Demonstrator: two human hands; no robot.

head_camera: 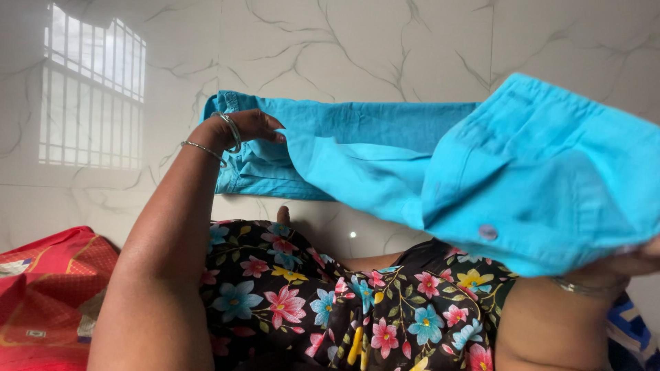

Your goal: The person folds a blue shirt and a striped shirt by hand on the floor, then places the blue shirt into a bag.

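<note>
A bright turquoise cotton garment, seemingly a pair of trousers with a button on its near part, is stretched between the person's two hands above a glossy white marble floor. The left hand, at about ten o'clock and wearing thin metal bangles at the wrist, has its fingers curled over the far end of the cloth; its grip looks pressed together on a fold there, with that end lying flat on the floor. The right hand, at about four o'clock, is mostly hidden under the raised near end, so only a thumb edge and a bangled wrist show; its grip appears to pinch the fabric from below, though exactly how the fingers lie I cannot tell. Between the hands the cloth sags in a soft band from nine toward three o'clock. The garment looks light and limp, neither slippery nor fragile, likely to drape and crease wherever it is unsupported, so the firmer stitched edges, a hem or the buttoned band, would give the surest hold. Below it, at six o'clock, is the person's black floral-print dress, and at eight o'clock a red patterned cloth lies on the floor.
</note>
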